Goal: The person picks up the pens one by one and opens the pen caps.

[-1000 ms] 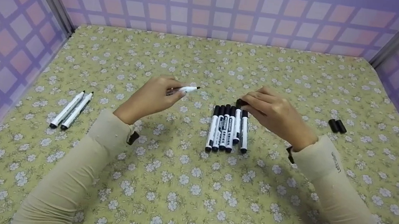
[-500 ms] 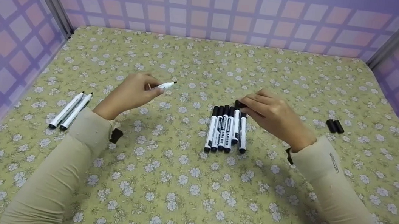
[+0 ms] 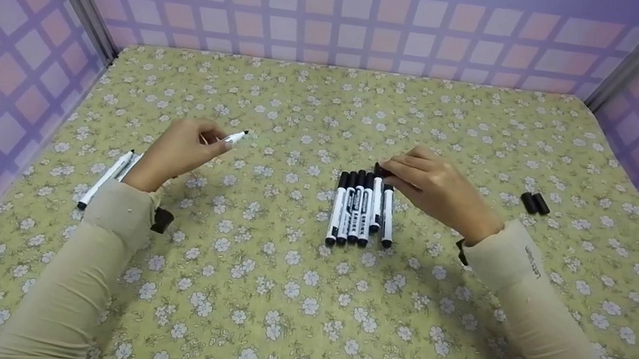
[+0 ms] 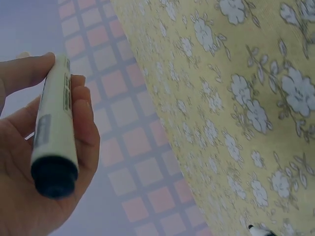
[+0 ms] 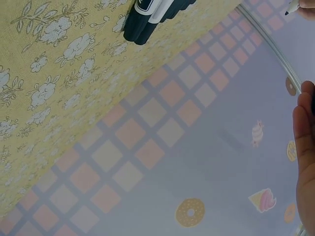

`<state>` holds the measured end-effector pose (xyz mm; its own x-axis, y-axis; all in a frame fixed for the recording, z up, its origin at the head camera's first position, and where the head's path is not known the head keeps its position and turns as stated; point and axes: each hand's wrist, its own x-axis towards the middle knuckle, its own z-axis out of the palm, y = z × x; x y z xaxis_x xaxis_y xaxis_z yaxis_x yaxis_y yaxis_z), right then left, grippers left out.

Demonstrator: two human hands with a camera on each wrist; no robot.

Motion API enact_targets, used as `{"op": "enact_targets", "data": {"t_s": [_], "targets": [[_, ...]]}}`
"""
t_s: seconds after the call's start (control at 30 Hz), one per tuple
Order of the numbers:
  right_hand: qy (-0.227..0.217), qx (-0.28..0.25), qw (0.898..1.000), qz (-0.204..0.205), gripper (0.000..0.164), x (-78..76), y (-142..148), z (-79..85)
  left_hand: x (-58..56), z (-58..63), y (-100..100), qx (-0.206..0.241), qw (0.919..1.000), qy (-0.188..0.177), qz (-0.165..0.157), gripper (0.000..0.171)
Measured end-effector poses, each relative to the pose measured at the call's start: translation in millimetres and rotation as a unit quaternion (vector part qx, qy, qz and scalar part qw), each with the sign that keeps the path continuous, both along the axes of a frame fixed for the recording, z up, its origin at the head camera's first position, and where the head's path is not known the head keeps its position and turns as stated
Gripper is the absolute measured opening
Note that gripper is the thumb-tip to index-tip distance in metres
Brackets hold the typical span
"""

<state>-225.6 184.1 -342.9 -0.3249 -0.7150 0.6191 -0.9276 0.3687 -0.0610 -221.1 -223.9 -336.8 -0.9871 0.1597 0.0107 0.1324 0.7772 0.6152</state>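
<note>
My left hand [image 3: 177, 150] holds a white marker [image 3: 235, 137] with its black tip bare. In the left wrist view, thumb and fingers wrap the barrel of this marker [image 4: 56, 108], whose dark end plug faces the camera. My right hand [image 3: 431, 184] pinches a black marker cap [image 3: 380, 170] just above a row of capped markers [image 3: 356, 214]. Under my left wrist lie two uncapped markers [image 3: 105, 180], one mostly hidden by the hand and sleeve. The right wrist view catches only the edge of my right hand [image 5: 306, 167].
Two loose black caps [image 3: 536, 203] lie side by side at the right. A flowered yellow cloth [image 3: 279, 309] covers the table. Purple checked walls [image 3: 339, 17] enclose its back and both sides.
My left hand has carried the uncapped marker leftward, from near the middle to over the two uncapped markers. My right hand has stayed almost in place with the cap.
</note>
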Motion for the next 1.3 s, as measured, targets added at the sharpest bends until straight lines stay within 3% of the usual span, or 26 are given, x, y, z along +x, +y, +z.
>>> {"op": "enact_targets", "data": {"t_s": [0.37,0.97,1.13,1.3], "targets": [[0.006,-0.004,1.000,0.000,0.024,0.5,2,-2.8,2.2,-5.7,-27,0.009,0.9982,-0.048,0.036,0.041],[0.013,0.002,1.000,-0.003,0.028,-1.0,5,-6.9,4.9,-14.9,-74,0.000,0.9945,-0.074,0.074,0.052],[0.008,-0.001,1.000,-0.001,0.027,-1.5,5,-7.2,5.5,-15.8,-86,0.015,0.9918,-0.094,0.085,0.056],[0.006,-0.004,1.000,0.001,0.027,-2.0,7,-8.1,7.0,-16.5,-99,0.000,0.9915,-0.086,0.097,0.054]]}}
